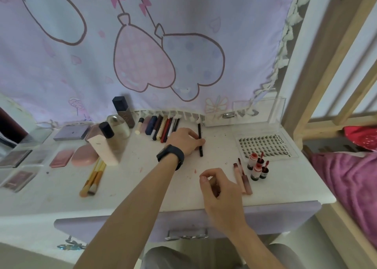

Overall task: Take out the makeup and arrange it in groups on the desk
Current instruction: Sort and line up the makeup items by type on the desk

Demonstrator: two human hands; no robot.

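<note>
1. Left hand (184,141): the fingers curl over a thin black cosmetic pencil (200,140). The pencil lies flat on the white desk top (142,189) and points away from me.

2. Right hand (219,187): it sits nearer to me and to the right of the left hand, and the two hands are apart. The thumb and fingers close in a pinch on what looks like a small pinkish-brown tube (212,181). The palm hides most of it, so I cannot confirm what it is.

3. Surroundings: a tight row of mixed-colour pens and pencils (161,129) lies just to the left of the left hand's knuckles. Two pink lip-gloss tubes (243,180) lie just to the right of the right hand. Beyond them stands a cluster of small red-capped bottles (257,167), then a clear tray of false lashes (267,146). A clear acrylic box (244,115) stands beyond the left hand, to its right.

4. Step in hand: I judge this to be grouping. Most of the makeup is already out and sorted, and the black pencil lies apart from its row.

5. Next move: slide the pencil left until it is parallel with the row and touching it. Take care not to roll the pens next to it. The right hand's item probably belongs beside the lip-gloss tubes and should be set down without knocking over the bottles.
</note>
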